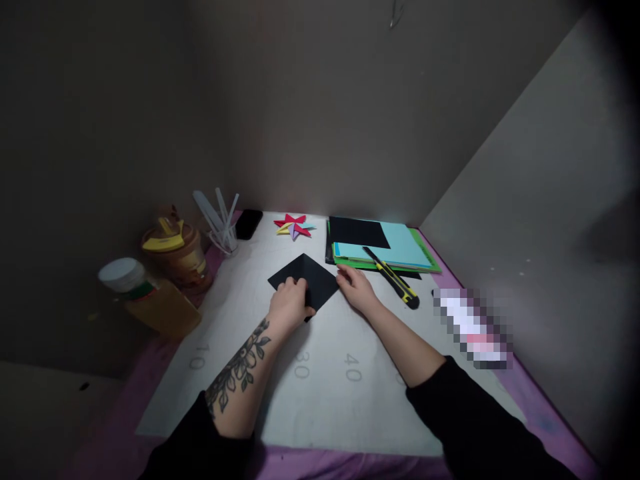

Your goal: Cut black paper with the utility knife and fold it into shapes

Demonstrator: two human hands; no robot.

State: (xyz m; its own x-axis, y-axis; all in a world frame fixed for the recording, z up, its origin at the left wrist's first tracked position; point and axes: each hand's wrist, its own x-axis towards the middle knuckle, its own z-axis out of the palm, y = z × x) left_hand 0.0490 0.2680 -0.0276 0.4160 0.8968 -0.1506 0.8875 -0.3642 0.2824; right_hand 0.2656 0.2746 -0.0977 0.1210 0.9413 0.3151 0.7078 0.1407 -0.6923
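Left hand: fingers are bent over the black paper; whether they pinch, I cannot tell.
Right hand: fingertips are at the paper's right corner; grip is unclear.
Paper risk: it could slip or crease crooked, if the fingers press unevenly.
Cutter: right of the right fingers; a careless sideways reach could knock it.
Writing: "10", "30", "40" on the white mat, below the fingers; bottle label, left of them, is unreadable.
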